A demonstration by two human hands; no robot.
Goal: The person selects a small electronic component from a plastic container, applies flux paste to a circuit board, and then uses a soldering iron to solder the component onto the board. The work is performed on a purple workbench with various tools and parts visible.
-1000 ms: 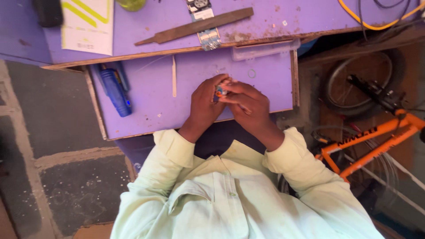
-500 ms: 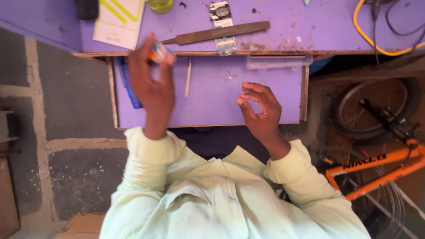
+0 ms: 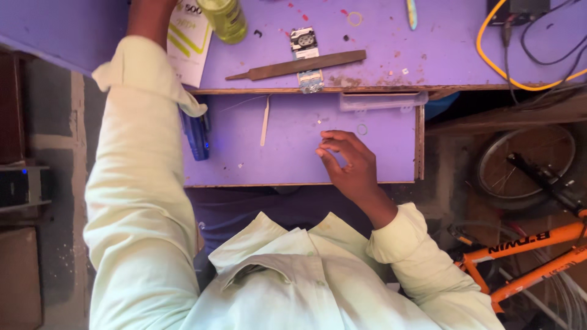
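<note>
Left arm is stretched far up over the purple bench (image 3: 428, 55), and the left hand (image 3: 147, 15) runs off the top edge by the white card (image 3: 191, 46) and the yellow-green bottle (image 3: 227, 18), so I cannot tell whether it grips anything. Right hand (image 3: 350, 165) rests on the pulled-out purple drawer shelf (image 3: 293, 165), fingers loosely curled, thumb and forefinger nearly pinched but holding nothing I can make out. Just beside those fingertips lies a tiny ring (image 3: 362, 129), flat on the shelf. It looks featherlight, stiff and easy to flick away; a fingertip pinch at its rim seems the only hold. A slim pale stick (image 3: 265, 120) and a blue tool (image 3: 197, 137) lie further left. Up top, 1 long metal file (image 3: 298, 65) crosses a small grey part (image 3: 304, 44). The surface is scuffed and dusty. An orange bicycle (image 3: 526, 256) stands right, over a concrete floor (image 3: 58, 116).
</note>
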